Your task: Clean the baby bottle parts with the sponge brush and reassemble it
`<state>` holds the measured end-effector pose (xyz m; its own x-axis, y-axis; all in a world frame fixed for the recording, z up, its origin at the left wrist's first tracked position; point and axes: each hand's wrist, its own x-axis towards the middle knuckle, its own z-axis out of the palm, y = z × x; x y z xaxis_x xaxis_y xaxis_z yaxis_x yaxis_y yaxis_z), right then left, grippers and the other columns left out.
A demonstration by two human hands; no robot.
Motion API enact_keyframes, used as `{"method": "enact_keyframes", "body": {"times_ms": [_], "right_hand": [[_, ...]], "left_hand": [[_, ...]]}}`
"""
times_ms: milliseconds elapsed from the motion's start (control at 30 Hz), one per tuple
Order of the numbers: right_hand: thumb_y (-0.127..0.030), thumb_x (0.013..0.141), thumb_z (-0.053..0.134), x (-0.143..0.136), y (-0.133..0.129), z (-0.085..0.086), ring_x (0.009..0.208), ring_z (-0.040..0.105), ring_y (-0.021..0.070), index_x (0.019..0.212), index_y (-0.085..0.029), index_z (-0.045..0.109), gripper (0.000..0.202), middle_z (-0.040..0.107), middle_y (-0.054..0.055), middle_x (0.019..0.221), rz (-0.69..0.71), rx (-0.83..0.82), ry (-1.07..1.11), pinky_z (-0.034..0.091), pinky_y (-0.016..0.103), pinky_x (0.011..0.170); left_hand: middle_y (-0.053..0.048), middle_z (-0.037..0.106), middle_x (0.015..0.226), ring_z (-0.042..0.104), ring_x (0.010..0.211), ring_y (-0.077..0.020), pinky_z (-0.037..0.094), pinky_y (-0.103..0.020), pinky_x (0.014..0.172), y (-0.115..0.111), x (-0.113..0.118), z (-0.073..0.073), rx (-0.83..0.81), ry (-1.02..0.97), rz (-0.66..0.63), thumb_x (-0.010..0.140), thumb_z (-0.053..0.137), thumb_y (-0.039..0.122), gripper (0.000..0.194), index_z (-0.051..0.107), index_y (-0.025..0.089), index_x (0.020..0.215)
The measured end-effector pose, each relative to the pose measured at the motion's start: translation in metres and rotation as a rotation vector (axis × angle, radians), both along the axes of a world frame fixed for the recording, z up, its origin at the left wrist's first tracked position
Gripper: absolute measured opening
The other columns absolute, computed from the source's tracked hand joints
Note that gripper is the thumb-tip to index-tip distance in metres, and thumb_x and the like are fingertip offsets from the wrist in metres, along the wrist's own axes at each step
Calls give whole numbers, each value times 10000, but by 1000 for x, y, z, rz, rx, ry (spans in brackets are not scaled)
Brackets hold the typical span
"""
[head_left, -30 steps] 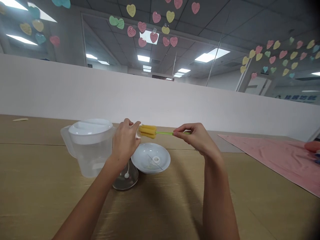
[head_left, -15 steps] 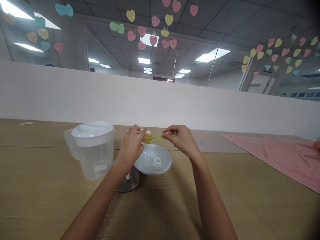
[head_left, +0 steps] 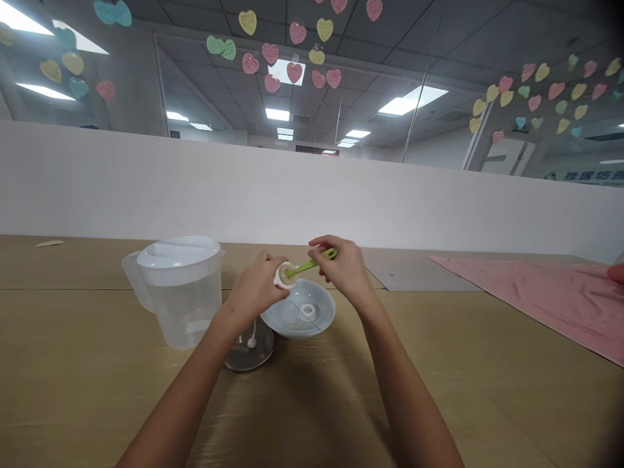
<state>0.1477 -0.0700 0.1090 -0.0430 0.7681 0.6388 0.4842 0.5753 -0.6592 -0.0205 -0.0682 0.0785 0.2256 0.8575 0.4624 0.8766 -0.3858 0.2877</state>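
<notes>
In my left hand (head_left: 258, 286) is a small white-rimmed container (head_left: 281, 277), its mouth turned right; the fingers hide most of its body. My right hand (head_left: 341, 266) pinches the slim green handle of a brush (head_left: 309, 265), which has a hole at its end. The brush's far tip goes into the container's mouth, where something yellowish shows. Just below both hands sits a pale bowl (head_left: 277, 322) with a white ring (head_left: 307, 312) lying in it. Beside the bowl, under my left forearm, is a round metal plate (head_left: 258, 356) bearing a small white piece (head_left: 251, 342).
A clear lidded pitcher (head_left: 188, 305) stands to the left of my left hand. Farther right lies a pink cloth (head_left: 531, 292), with part of a hand (head_left: 617, 273) at the frame's edge. A white wall (head_left: 312, 201) with glass above borders the table's back.
My right hand has risen slightly and moved left, tilting the green handle upward. The container's mouth has turned more toward me, and the brush's yellow head is now mostly hidden inside it.
</notes>
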Motion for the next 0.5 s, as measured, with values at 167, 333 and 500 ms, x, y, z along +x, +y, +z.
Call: {"method": "enact_keyframes", "body": {"times_ms": [167, 333, 500], "right_hand": [[-327, 695, 623, 5, -16, 12, 354, 426, 58, 801, -158, 650, 201, 504, -56, 479, 6, 143, 369, 342, 184, 338], [-291, 677, 652, 27, -30, 25, 384, 449, 57, 806, -153, 659, 189, 571, -25, 558, -99, 314, 538, 285, 170, 300], [-290, 668, 663, 57, -36, 35, 438, 506, 81, 793, -159, 662, 182, 562, -20, 558, -221, 415, 647, 260, 167, 297]], "left_hand": [[-7, 591, 847, 565, 783, -183, 401, -249, 651, -17, 8, 11, -168, -65, -316, 615, 663, 413, 378, 640, 236, 948], [-19, 601, 947, 561, 826, -197, 401, -252, 653, -24, 9, 16, -200, -70, -339, 591, 661, 448, 491, 614, 225, 1026], [-10, 613, 936, 566, 808, -195, 394, -244, 618, -27, 13, 12, -319, 33, -359, 559, 666, 473, 500, 617, 211, 983]]}}
